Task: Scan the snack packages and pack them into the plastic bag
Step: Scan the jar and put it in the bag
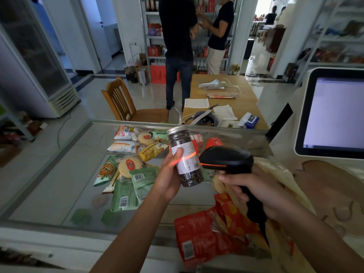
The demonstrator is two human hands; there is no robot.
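Snack packets (136, 164) heaped beyond left hand (169, 174), which grips jar (185, 156); right hand (256, 192) grips scanner (226, 158), just beside jar.

Looks like a small grocery shop, seen from behind the till. Shows a glass display counter (59, 174) strewn with barcoded snack packets (128, 166), a handheld barcode scanner (226, 158) casting a red line across a labelled jar (187, 161), and a point-of-sale screen (334, 113) at the right — plus metal shelving (155, 34) stocked with boxed goods and bottles, and a glass-door cooler (33, 50) at the left.
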